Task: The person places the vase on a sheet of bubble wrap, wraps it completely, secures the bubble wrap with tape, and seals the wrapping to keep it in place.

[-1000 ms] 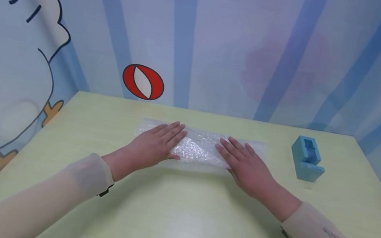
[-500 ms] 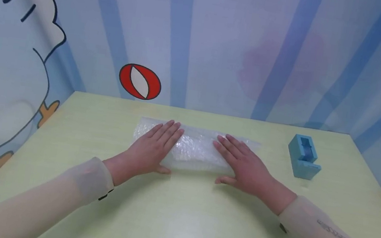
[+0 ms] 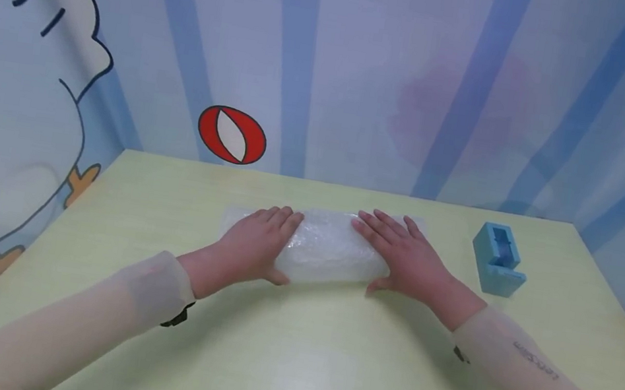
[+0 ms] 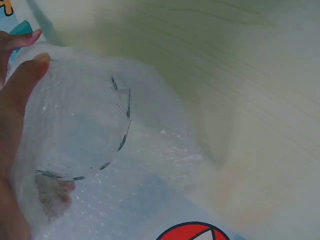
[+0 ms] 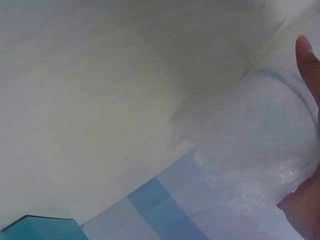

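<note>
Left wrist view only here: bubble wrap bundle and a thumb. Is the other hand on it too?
Observer: Yes. In the head view the right hand lies on the bubble wrap roll near its right end, and the left hand near its left end.
Operator: Anything else on the table?
Observer: A blue tape dispenser stands to the right of the roll, apart from it.
Operator: Roll's right end open?
Observer: The right wrist view shows a rounded end; whether it is open I cannot tell.

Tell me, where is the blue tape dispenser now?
In the head view, the blue tape dispenser stands on the table at the person's right, just beyond the right hand, near the far right corner.
</note>
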{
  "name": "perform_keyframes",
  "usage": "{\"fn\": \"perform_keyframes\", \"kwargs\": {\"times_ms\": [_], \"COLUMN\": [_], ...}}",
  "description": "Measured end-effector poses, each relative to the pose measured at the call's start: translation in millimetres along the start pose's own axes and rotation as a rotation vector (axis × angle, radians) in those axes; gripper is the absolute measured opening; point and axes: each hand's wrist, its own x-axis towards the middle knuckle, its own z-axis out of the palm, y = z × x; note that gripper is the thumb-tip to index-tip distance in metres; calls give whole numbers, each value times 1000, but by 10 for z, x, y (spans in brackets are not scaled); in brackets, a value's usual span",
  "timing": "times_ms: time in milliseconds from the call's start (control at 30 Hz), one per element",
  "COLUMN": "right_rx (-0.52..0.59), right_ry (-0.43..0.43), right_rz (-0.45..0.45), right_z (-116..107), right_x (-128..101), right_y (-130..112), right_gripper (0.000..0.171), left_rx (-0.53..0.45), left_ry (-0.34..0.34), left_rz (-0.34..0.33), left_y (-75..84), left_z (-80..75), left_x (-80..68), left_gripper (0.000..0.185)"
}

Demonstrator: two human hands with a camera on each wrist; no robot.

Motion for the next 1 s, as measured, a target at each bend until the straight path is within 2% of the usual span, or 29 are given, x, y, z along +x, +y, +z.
{"fn": "perform_keyframes", "kwargs": {"times_ms": [200,433,567,867,1000], "right_rx": [6,80,83,152,146], "right_ry": [-23,5,3,-24,17], "right_rz": [45,114,156,191,182], "right_z": [3,51,65,-3,-24], "right_x": [67,92,70,34,106], "right_y": [49,23,-40,-94,-52], "right_gripper": [113,101,99,97,95], "left_rx": [-65,-144,-158,-187,-194], "left_ry": [-20,-69,-80,-105,-114], "left_rz": [-53,-176,-216,-310,-322], "left_y": [117,227,262,252,245], "left_z": [-63,-114,-137,-169,-182], "left_x": [-16,-13,-15,90,105], "left_gripper": [102,103,102,102,102]}}
